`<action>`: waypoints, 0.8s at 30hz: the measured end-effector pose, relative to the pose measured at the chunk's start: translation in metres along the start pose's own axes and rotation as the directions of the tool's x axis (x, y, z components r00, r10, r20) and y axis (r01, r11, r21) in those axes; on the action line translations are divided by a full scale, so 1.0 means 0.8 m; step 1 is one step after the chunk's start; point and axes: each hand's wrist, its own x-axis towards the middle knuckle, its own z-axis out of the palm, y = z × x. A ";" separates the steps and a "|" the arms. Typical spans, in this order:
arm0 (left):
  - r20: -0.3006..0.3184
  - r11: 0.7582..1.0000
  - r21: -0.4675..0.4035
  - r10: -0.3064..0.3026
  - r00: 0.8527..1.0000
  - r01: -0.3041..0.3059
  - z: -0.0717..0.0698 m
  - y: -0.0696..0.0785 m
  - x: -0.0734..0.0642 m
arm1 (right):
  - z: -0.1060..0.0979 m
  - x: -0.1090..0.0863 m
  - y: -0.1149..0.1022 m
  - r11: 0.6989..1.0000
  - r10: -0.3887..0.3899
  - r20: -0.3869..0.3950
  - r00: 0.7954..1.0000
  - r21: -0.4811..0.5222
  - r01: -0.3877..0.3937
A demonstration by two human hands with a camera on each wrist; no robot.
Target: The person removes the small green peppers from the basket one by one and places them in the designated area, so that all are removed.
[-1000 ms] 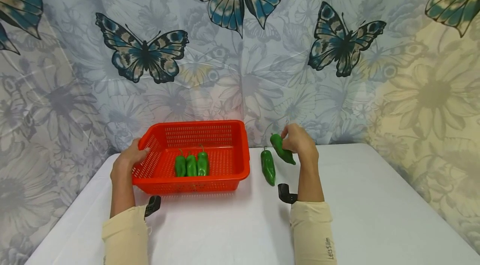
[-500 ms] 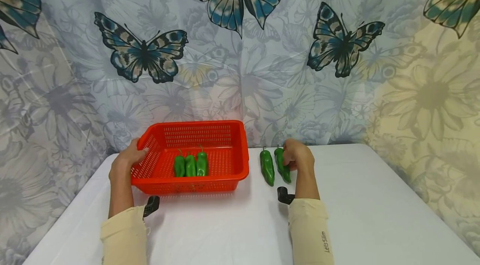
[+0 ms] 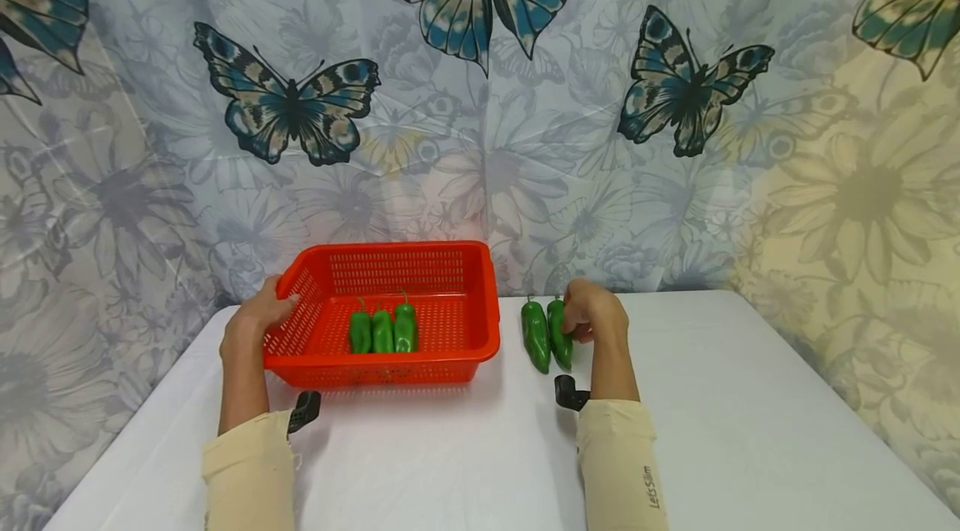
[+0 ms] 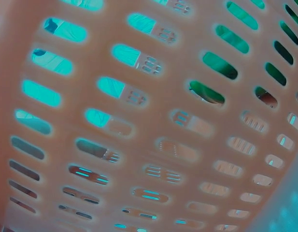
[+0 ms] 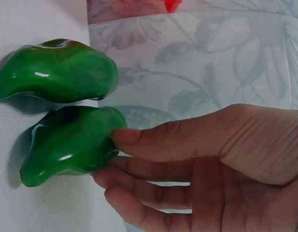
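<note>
My left hand (image 3: 258, 318) grips the left rim of a red perforated plastic basket (image 3: 438, 360). Inside the basket, three green chili peppers (image 3: 383, 333) lie side by side. The basket's slotted wall (image 4: 153, 130) fills the left wrist view, with bits of green showing through some slots. On the table right of the basket rests another green chili pepper (image 3: 536, 336). Close beside it is a second green chili pepper (image 5: 74, 142), pinched between the thumb and fingers of my right hand (image 3: 597, 313). In the right wrist view a narrow gap separates these two peppers.
A white cloth covers the table (image 3: 420, 464). Directly behind it hangs a backdrop (image 3: 525, 172) printed with butterflies and flowers. Black wrist devices (image 3: 572, 392) sit near both beige sleeves (image 3: 618, 460).
My right hand has lowered its pepper onto the table, then shifted it slightly left, closer to the pepper lying there. The left hand and basket have stayed in place.
</note>
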 end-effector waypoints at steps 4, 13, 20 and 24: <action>0.000 1.000 -0.001 -0.001 1.000 0.001 0.000 0.000 0.000 | -0.001 0.000 -0.002 0.999 0.008 0.010 1.000 -0.033 -0.008; 0.001 1.000 -0.002 -0.001 1.000 0.001 0.000 0.002 -0.001 | -0.002 -0.002 -0.004 0.986 0.012 0.007 1.000 -0.164 -0.010; 0.005 1.000 -0.005 -0.001 1.000 0.001 -0.001 0.002 -0.002 | -0.001 -0.003 -0.004 0.985 0.014 0.014 1.000 -0.174 -0.012; 0.005 1.000 -0.003 -0.003 1.000 0.003 0.000 0.002 -0.001 | -0.002 -0.002 -0.003 0.986 0.009 0.013 1.000 -0.169 -0.007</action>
